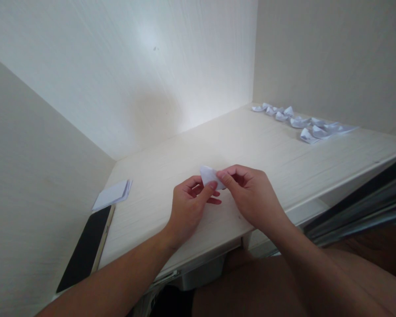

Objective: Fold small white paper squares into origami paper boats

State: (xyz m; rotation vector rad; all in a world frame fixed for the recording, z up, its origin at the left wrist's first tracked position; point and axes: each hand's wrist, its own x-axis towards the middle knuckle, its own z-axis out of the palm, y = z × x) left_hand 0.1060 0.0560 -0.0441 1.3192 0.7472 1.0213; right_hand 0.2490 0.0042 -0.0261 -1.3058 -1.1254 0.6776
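Note:
A small piece of folded white paper (208, 175) is held between my two hands above the front part of the desk. My left hand (190, 203) pinches its lower side, the thumb lying across the near face and the other fingers behind. My right hand (251, 189) grips the right end between thumb and forefinger. The upper left corner of the paper sticks up free and comes to a blunt point. Part of the paper is hidden behind the fingers.
Several folded white paper pieces (295, 119) lie in rows at the far right of the desk (171, 163). A stack of white paper sheets (112, 194) lies at the left, beside a dark-screened tablet-like device (86, 246). Pale walls (198, 61) enclose the desk.

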